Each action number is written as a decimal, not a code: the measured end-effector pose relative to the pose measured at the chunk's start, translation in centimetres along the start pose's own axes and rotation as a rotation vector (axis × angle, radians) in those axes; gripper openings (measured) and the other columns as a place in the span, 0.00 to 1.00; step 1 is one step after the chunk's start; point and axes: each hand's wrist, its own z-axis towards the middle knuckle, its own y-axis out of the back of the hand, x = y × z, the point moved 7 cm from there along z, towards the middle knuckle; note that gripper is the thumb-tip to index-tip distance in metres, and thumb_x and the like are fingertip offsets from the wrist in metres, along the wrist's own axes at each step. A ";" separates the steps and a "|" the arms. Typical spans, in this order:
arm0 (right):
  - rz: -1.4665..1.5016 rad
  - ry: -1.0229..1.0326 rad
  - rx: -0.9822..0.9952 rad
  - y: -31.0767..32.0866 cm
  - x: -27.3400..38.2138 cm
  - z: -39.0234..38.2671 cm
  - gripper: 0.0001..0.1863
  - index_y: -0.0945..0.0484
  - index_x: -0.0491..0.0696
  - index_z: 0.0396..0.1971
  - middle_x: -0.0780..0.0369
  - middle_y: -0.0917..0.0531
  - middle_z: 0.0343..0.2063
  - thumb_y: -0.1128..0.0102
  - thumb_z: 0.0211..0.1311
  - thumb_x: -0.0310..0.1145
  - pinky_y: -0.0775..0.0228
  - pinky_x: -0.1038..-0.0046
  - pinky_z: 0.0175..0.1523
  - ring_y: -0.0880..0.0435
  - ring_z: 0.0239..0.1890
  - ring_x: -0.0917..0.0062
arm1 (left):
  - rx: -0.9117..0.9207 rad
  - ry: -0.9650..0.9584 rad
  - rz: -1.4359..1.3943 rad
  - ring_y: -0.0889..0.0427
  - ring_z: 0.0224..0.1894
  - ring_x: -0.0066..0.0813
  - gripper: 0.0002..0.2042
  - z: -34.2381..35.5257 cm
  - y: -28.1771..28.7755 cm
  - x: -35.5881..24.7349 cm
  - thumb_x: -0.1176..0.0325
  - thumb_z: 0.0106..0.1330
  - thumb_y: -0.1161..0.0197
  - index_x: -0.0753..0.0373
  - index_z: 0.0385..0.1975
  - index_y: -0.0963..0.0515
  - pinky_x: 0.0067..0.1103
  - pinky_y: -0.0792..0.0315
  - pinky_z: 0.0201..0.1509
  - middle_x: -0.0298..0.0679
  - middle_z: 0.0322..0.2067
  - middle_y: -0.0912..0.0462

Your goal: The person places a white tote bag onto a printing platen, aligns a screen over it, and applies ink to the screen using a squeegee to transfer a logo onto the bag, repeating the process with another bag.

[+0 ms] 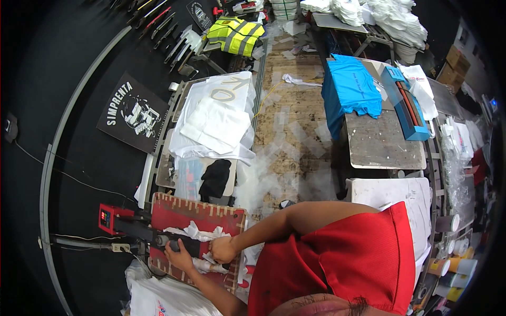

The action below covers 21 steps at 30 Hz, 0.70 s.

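Note:
A red heat press [197,208] with a tan-taped edge stands at the lower left. Its dark arm runs across the top, with bars wrapped in white cloth [196,231] on either side. My left hand [182,258] curls its fingers and thumb around a dark round knob [174,246] on that arm. My right hand [223,250] is closed in a fist over the press handle, between the wrapped bars. The fist hides most of the grip. Whatever lies under the press's top is out of sight.
Beside the press is a red control box [109,218]. White garments [216,124] and a black cloth [215,179] lie on boards beyond it. A blue T-shirt [350,87] drapes a board across the littered wooden aisle [290,121]. White fabric [163,295] hangs below the press.

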 end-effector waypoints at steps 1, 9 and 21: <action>-0.009 -0.005 0.008 0.0 0.0 0.0 0.12 0.18 0.47 0.11 0.56 0.18 0.16 0.42 0.43 0.39 0.25 0.61 0.40 0.18 0.27 0.61 | 0.001 0.002 -0.001 0.24 0.46 0.56 0.22 0.0 0.0 0.1 0.53 0.58 0.32 0.62 0.46 0.24 0.42 0.31 0.49 0.53 0.42 0.23; -0.059 -0.016 0.085 -0.4 0.0 0.1 0.12 0.18 0.47 0.14 0.57 0.17 0.19 0.42 0.45 0.39 0.26 0.62 0.43 0.17 0.30 0.62 | 0.014 0.003 -0.010 0.24 0.47 0.57 0.22 0.0 -0.1 0.0 0.53 0.58 0.32 0.62 0.47 0.24 0.43 0.31 0.50 0.54 0.43 0.23; -0.029 0.010 0.101 -0.7 -0.2 0.1 0.12 0.17 0.46 0.16 0.57 0.17 0.21 0.42 0.46 0.39 0.27 0.61 0.44 0.18 0.32 0.62 | 0.005 -0.001 -0.008 0.25 0.48 0.57 0.23 -0.1 0.2 -0.2 0.54 0.58 0.32 0.62 0.47 0.24 0.43 0.32 0.51 0.53 0.43 0.23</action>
